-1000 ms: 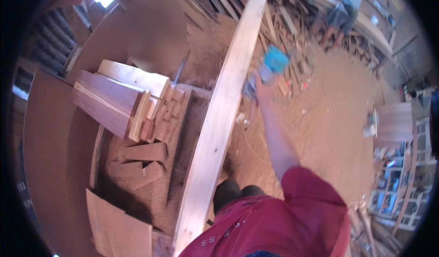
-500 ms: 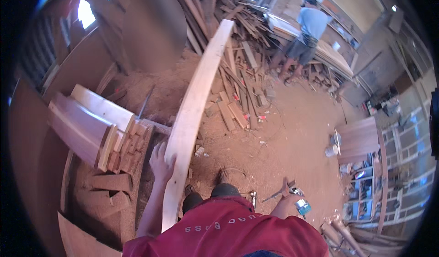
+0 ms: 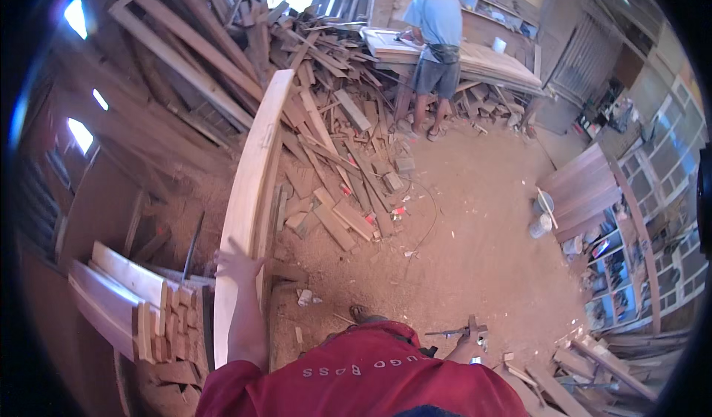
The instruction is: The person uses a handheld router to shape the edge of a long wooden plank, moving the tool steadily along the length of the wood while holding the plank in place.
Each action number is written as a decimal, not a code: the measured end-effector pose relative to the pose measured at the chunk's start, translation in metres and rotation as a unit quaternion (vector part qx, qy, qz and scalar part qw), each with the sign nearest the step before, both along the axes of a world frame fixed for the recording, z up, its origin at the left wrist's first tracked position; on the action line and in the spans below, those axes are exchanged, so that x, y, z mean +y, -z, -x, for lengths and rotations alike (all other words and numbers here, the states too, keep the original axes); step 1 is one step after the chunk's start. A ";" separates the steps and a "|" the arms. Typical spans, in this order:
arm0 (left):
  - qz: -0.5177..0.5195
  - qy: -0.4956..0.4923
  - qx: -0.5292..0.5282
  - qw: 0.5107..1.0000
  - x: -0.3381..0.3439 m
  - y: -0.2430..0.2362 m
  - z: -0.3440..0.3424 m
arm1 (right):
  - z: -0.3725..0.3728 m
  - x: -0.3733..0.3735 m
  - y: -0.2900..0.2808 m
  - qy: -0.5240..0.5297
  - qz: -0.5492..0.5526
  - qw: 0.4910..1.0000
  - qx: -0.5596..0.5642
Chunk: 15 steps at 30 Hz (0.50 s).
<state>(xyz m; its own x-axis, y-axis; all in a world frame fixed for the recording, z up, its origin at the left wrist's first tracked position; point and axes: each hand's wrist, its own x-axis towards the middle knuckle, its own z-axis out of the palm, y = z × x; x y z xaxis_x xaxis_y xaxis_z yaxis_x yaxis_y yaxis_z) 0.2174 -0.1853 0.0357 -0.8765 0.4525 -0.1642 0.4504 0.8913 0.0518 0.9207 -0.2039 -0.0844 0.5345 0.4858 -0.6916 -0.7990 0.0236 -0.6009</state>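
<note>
A long pale wooden plank (image 3: 252,187) runs from beside me up toward a heap of scrap wood. My left hand (image 3: 237,263) lies flat on its near part with the fingers spread, gripping nothing. My right hand (image 3: 464,349) hangs low at my right side, partly hidden behind my red shirt. It is closed around a small hand tool (image 3: 472,331) with dark metal parts, most of which is hidden.
Stacked boards and short blocks (image 3: 141,306) lie left of the plank. A big pile of offcuts (image 3: 334,135) fills the middle back. Another person (image 3: 437,38) stands at a workbench (image 3: 489,61). A white bucket (image 3: 541,225) and leaning panels (image 3: 582,191) are at the right, on the sawdust floor (image 3: 460,254).
My right hand left the plank and dropped to my right side with the tool. My left hand came onto the plank. My view tilted up toward the far bench.
</note>
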 end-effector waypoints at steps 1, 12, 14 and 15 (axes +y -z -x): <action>0.002 0.009 0.006 1.000 0.010 0.004 0.001 | -0.006 0.019 0.002 -0.003 -0.008 1.000 0.004; 0.026 -0.021 0.014 0.999 0.011 -0.007 -0.015 | -0.018 0.197 -0.002 -0.060 -0.099 0.993 0.007; 0.021 0.006 -0.044 0.999 -0.005 -0.011 -0.033 | -0.018 0.207 0.004 -0.070 -0.103 0.992 0.011; -0.005 0.022 -0.118 0.993 -0.010 -0.019 -0.046 | -0.019 0.207 0.006 -0.067 -0.102 0.992 0.011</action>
<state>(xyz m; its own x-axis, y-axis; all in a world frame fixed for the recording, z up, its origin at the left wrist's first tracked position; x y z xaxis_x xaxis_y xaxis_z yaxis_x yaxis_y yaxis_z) 0.2638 -0.1955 0.0549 -0.7941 0.4915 -0.3576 0.4626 0.8703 0.1688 0.9401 0.0033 -0.0903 0.4410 0.6834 -0.5818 -0.8160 0.0353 -0.5770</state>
